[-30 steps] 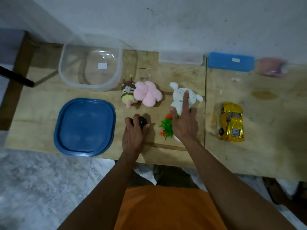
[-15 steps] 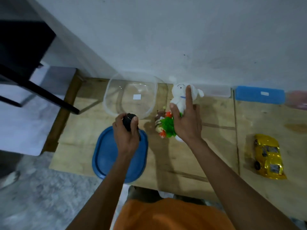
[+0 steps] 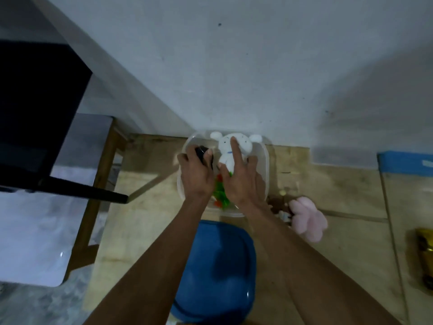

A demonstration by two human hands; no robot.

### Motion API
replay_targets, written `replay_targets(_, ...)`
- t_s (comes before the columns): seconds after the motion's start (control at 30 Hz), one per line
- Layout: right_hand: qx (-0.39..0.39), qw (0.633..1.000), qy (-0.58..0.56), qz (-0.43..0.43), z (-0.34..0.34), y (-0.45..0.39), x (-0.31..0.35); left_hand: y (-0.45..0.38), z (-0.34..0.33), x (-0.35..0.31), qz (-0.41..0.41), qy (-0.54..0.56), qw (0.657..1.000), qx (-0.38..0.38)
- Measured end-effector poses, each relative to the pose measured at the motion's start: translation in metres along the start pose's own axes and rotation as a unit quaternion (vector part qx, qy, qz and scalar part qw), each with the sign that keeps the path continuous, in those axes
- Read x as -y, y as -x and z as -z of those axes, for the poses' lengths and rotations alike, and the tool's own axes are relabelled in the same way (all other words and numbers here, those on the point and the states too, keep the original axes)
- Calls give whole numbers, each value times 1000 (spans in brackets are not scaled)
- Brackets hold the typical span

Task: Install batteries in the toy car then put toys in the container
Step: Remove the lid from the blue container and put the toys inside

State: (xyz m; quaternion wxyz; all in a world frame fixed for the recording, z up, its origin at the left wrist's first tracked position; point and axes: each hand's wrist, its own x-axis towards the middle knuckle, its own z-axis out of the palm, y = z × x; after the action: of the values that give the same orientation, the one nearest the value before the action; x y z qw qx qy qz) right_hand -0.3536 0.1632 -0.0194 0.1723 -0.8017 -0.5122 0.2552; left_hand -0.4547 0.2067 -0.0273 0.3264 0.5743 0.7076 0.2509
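While both hands reach over the clear plastic container (image 3: 263, 160) at the back of the bench, the right hand (image 3: 243, 177) holds a white plush bunny toy (image 3: 228, 148). Its pointer finger lies straight along the bunny and the thumb and other fingers curl round it, with a green and orange leafy toy (image 3: 220, 195) bunched under the palm. The left hand (image 3: 195, 172) has its fingers curled tight round a small black thing (image 3: 202, 152) above the container's left side.

One round-cornered blue plastic lid (image 3: 218, 273) lies on the bench just in front of the container. One fluffy pink plush toy (image 3: 307, 219) sits to the right, and a small brown toy next to it is mostly hidden. One shiny gold toy car (image 3: 425, 252) peeks in at the right edge.

The wooden bench (image 3: 140, 207) is pale and scratched. It stands against a plain grey wall (image 3: 234, 66). One long blue box (image 3: 405, 164) rests by the wall. A dark shape (image 3: 35, 109) sits on the left, above the grey floor.
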Motion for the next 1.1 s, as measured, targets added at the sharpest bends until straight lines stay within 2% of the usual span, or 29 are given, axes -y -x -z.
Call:
replay_targets(0.23, 49, 996, 6, -69, -26, -17, -10, -14, -23, 10, 33, -24, 996, 75)
replay_targets(0.4, 56, 995, 36, -69, -32, -20, -8, -23, -29, 28, -13, -31, 993, 116)
replay_targets(0.5, 60, 995, 25, -73, -31, -18, -8, -21, -29, 29, -52, -29, 992, 107)
replay_targets(0.6, 49, 997, 12, -59, -26, -17, -8, -19, -25, 26, -56, -3, 994, 94)
replay_targets(0.7, -4, 996, -80, -29, -1, -6, -5, -15, -19, 24, -80, 20, 995, 59)
replay_targets(0.77, -84, 986, -144, -27, 27, 5, -16, -5, -15, 16, -96, 35, 994, 33)
replay_targets(0.87, -220, 967, -129, -16, 69, 23, -59, 25, -8, -5, -140, 49, 989, -7)
replay_targets(0.93, -246, 964, -100, -16, 84, 31, -102, 55, -10, -21, -157, 65, 985, -19)
replay_targets(1.0, -210, 973, -88, -33, 100, 45, -159, 109, -35, -45, -186, 64, 980, -18)
replay_targets(1.1, -81, 994, -66, -4, 88, 65, -213, 171, -75, -56, -224, 29, 973, 39)
